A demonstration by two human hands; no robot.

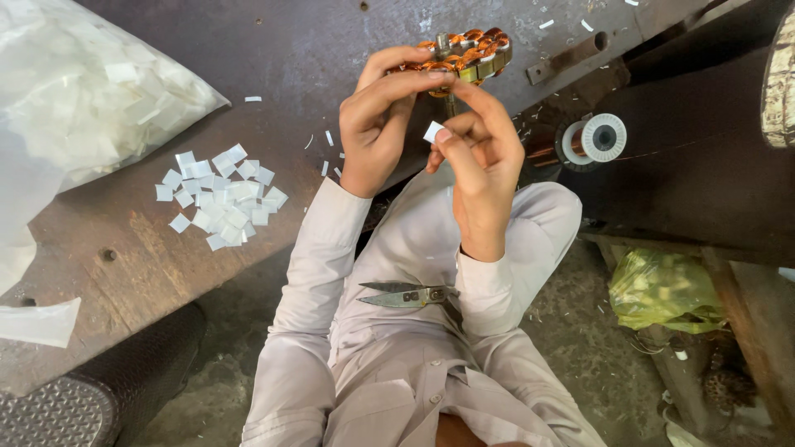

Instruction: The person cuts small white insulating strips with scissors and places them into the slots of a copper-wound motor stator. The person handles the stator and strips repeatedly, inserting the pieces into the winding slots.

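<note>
My left hand [383, 116] grips a round motor stator [465, 51] wound with copper wire coils, held up over the edge of the rusty metal table [273, 58]. My right hand [476, 141] pinches a small white paper slip [433, 131] between thumb and forefinger, just below the stator. A pair of scissors [406, 295] lies on my lap against the light shirt.
A pile of small white paper squares [222, 195] lies on the table at the left, beside a clear plastic bag [83, 91] full of more. A spool of copper wire [595, 139] sits at the right. A yellow-green plastic bag [662, 290] rests lower right.
</note>
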